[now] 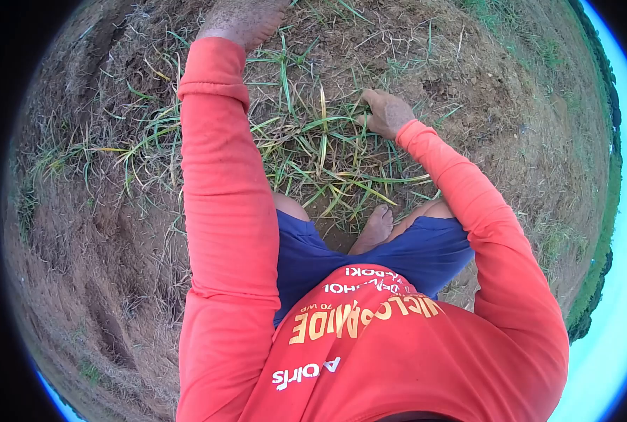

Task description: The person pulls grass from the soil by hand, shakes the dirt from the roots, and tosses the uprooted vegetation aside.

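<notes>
My left hand (245, 22), coated with soil, reaches over the ground at the top edge of the view. Its fingers are mostly cut off or turned away, so I cannot see what they hold, if anything. My right hand (388, 113) is low beside a clump of long green and yellowing grass (323, 137). Its thumb and forefinger point left toward the blades with a gap between them, while the other fingers are hidden beneath. Nothing can be made out between thumb and forefinger.
A bare foot (378, 225) rests on the soil between my bent knees, close to the grass. Dry, uneven brown ground (123, 281) with dead stalks spreads on the left. More rough soil (510, 133) lies to the right, reaching a green tree line (598, 274).
</notes>
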Demonstrator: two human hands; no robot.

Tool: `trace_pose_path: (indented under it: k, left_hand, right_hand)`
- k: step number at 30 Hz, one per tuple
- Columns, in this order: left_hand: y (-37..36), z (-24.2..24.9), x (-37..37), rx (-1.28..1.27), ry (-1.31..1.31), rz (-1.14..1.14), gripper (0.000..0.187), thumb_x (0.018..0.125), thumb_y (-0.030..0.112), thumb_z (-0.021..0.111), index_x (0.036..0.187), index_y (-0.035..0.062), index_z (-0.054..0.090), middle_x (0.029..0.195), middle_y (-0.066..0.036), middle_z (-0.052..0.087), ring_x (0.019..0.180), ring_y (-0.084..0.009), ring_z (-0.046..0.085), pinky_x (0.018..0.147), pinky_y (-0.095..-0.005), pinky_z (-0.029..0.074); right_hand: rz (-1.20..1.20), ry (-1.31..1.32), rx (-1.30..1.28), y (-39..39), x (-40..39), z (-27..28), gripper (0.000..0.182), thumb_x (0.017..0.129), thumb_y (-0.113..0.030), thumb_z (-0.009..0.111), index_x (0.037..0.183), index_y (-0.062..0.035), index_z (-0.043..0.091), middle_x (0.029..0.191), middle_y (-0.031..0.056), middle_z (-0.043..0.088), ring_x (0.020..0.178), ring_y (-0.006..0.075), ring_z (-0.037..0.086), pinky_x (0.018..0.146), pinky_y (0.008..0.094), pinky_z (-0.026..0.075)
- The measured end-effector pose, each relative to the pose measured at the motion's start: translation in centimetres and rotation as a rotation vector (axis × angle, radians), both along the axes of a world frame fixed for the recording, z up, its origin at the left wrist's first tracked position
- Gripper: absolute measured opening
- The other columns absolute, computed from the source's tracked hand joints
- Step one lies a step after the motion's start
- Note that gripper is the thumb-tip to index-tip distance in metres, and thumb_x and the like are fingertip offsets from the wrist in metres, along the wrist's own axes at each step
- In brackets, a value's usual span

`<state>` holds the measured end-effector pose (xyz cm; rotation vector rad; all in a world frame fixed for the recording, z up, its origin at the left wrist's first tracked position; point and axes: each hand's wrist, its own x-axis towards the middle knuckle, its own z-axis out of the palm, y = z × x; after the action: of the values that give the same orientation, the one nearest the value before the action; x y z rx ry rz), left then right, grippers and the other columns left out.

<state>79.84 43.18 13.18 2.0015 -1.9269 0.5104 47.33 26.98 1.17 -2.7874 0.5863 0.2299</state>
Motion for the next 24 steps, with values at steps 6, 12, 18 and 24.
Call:
trace_pose_path:
  k: [6, 12, 18, 24]
  left_hand:
    - [2.1, 3.4, -3.0, 0.005, 0.100, 0.219, 0.010, 0.089, 0.009, 0.057, 0.094, 0.0089, 0.066, 0.078, -0.015, 0.065, 0.081, -0.0328, 0.067, 0.069, -0.0453, 0.051]
    - [1.7, 3.5, -4.2, -0.081, 0.057, 0.204, 0.012, 0.088, 0.008, 0.057, 0.095, 0.0065, 0.066, 0.077, -0.020, 0.063, 0.077, -0.0390, 0.066, 0.066, -0.0500, 0.051]
    - [1.3, 3.3, -4.9, -0.051, 0.086, 0.184, 0.013, 0.084, 0.008, 0.060, 0.095, 0.0070, 0.066, 0.076, -0.019, 0.064, 0.076, -0.0394, 0.066, 0.066, -0.0502, 0.052]
    - [1.8, 2.4, -3.9, -0.053, 0.026, 0.140, 0.020, 0.081, 0.006, 0.061, 0.100, 0.0067, 0.067, 0.074, -0.015, 0.065, 0.074, -0.0366, 0.065, 0.065, -0.0480, 0.051]
  right_hand:
    - [-0.092, -0.181, -0.003, 1.3, -2.2, -2.4, 0.017, 0.091, -0.019, 0.063, 0.104, -0.0074, 0.063, 0.103, 0.0186, 0.068, 0.096, 0.0416, 0.068, 0.082, 0.0508, 0.056]
    - [-0.074, -0.198, -0.165, 2.3, -2.1, -2.4, 0.007, 0.091, -0.011, 0.059, 0.095, -0.0062, 0.061, 0.094, 0.0171, 0.067, 0.090, 0.0385, 0.069, 0.076, 0.0488, 0.057]
    - [-0.038, -0.227, -0.169, 2.0, -4.4, -1.8, 0.014, 0.090, -0.012, 0.064, 0.103, -0.0072, 0.065, 0.095, 0.0162, 0.067, 0.086, 0.0395, 0.068, 0.075, 0.0475, 0.056]
    - [-0.105, -0.372, -0.110, 1.6, -4.7, -0.3, 0.011, 0.089, -0.008, 0.067, 0.100, -0.0058, 0.066, 0.094, 0.0165, 0.069, 0.085, 0.0389, 0.069, 0.074, 0.0455, 0.056]
